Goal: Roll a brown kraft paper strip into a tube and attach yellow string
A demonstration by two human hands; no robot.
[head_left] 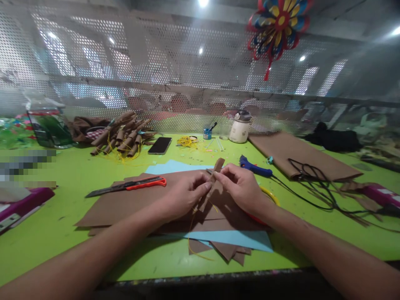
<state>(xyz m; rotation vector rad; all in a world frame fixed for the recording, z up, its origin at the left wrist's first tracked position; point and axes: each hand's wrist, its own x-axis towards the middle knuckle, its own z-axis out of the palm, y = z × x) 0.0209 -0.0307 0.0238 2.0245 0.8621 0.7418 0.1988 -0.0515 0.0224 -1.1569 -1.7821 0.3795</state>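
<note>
Between both hands, over the paper stack, a narrow folded strip of brown paper [219, 164] is held at a slant. My left hand [189, 189] pinches its lower part, and a thin grey tip shows near the thumb, too small to name. My right hand [240, 183] grips the strip higher up between thumb and fingers. A yellow string [191, 233] hangs from below the strip. Beneath lie brown paper sheets [115, 208] and light blue paper [250, 238]. An orange-and-black utility knife [140, 184] rests on the sheets left of my hands. Yellow scissor-like handles [271, 195] are partly hidden by my right wrist.
A blue glue gun [256, 167] with a black cord [315, 179] lies to the right, near a folded brown sheet [300, 154]. Behind are a phone [160, 146], rolled paper tubes [125, 135], yellow string [187, 142] and a cream jar [240, 129]. A green-liquid bottle [48, 125] stands left.
</note>
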